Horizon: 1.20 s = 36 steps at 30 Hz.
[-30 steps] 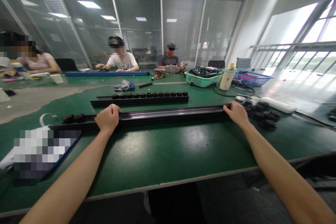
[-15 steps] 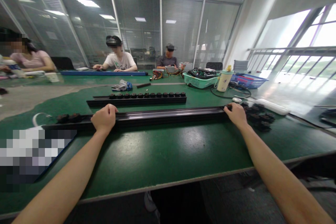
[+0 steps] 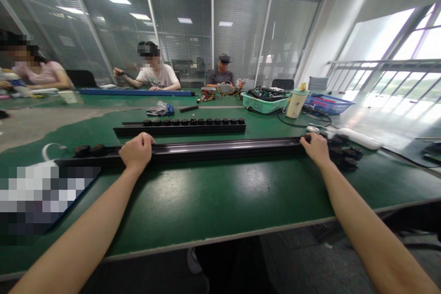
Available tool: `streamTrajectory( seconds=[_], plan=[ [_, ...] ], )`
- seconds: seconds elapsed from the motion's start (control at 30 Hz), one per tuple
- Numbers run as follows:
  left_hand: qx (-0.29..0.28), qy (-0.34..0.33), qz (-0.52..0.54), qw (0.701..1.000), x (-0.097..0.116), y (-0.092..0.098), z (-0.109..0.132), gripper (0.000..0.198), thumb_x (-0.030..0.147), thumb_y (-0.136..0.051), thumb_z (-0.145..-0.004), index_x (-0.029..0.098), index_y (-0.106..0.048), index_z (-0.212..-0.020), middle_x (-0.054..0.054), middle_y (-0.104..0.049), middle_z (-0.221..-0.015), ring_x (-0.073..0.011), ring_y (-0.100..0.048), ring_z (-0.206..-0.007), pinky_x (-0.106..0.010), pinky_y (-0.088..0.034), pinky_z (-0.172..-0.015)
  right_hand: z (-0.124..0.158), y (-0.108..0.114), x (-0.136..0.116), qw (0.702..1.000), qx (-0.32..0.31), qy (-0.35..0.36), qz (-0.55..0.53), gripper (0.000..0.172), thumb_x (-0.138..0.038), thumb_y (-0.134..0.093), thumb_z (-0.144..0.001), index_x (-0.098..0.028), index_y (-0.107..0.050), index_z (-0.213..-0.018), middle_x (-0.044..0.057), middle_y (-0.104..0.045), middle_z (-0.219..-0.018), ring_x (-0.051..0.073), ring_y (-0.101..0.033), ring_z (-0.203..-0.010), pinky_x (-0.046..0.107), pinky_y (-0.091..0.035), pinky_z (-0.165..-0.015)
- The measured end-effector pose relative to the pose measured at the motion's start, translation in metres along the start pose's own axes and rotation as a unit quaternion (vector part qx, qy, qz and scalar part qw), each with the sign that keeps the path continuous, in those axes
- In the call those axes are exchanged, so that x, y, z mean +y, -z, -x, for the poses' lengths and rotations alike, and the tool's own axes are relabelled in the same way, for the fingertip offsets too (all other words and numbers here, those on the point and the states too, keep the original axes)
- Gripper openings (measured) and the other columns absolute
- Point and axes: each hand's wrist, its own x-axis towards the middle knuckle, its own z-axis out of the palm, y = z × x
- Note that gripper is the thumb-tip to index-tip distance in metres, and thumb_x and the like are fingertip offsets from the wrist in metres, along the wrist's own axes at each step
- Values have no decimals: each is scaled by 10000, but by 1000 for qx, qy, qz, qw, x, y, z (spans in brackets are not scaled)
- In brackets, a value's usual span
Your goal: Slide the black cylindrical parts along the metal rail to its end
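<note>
A long black rail (image 3: 227, 147) with a shiny channel lies across the green table in front of me. My left hand (image 3: 137, 151) is closed over its left part, gripping it. At the rail's right end, my right hand (image 3: 316, 148) pinches a small black part (image 3: 305, 138), mostly hidden by the fingers. Two round black pieces (image 3: 90, 149) sit at the rail's left end. Just right of my right hand lies a pile of similar black pieces (image 3: 345, 152). Behind is a shorter black rail (image 3: 179, 132) with a row of such pieces along it.
A blue-edged sheet (image 3: 74, 193) lies at left. Farther back are grey-blue gloves (image 3: 160, 109), a green basket (image 3: 263, 103) of cables, a cream bottle (image 3: 295, 103) and a blue basket (image 3: 332, 105). A white bar (image 3: 361, 139) lies at right. Three people sit across the table.
My right hand has shifted slightly right with the small black part. My left hand stays on the rail. A person opposite has raised one hand, holding something dark and thin.
</note>
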Motion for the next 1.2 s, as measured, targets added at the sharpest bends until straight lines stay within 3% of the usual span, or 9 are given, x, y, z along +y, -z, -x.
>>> streamTrajectory(
  seconds=[0.2, 0.37, 0.63, 0.9, 1.2],
  plan=[
    [-5, -7, 10, 1000, 0, 2, 0, 472, 405, -324, -1039, 261, -770, -986, -66, -723, -886, -228, -565, -763, -308, -272, -685, -3, 4, 4, 995, 4, -61, -73, 442, -500, -658, -731, -162, -745, -1003, 79, -618, -790, 298, -573, -911, 456, -478, -918],
    [-6, 1, 2, 1000, 2, 2, 0, 477, 417, -322, -1036, 264, -772, -995, -73, -718, -876, -234, -568, -767, -306, -269, -684, -4, 9, 3, 989, 10, -100, -110, 435, -501, -687, -690, -164, -756, -956, 43, -600, -745, 257, -546, -785, 449, -481, -873],
    [-10, 5, 3, 1000, 3, 3, 1, 476, 416, -320, -1031, 268, -772, -1003, -72, -712, -880, -224, -532, -744, -306, -224, -669, -6, 12, 3, 986, 30, -137, -90, 434, -405, -698, -708, -91, -774, -999, 62, -594, -784, 254, -543, -824, 433, -473, -909],
    [-8, 0, 4, 1000, 3, 3, 0, 463, 398, -324, -1031, 267, -765, -986, -69, -710, -877, -228, -555, -766, -311, -229, -663, 0, 12, 4, 984, 47, -164, -54, 401, -458, -695, -777, -165, -761, -1044, 115, -621, -985, 265, -578, -906, 467, -490, -902],
    [-9, -4, 1, 1000, 1, 2, 0, 484, 405, -311, -1045, 262, -772, -1010, -73, -731, -908, -238, -585, -794, -303, -282, -693, 1, 13, 11, 978, 80, -190, -44, 451, -450, -661, -839, -130, -747, -1144, 194, -587, -1142, 335, -575, -1037, 515, -482, -973]
  ],
)
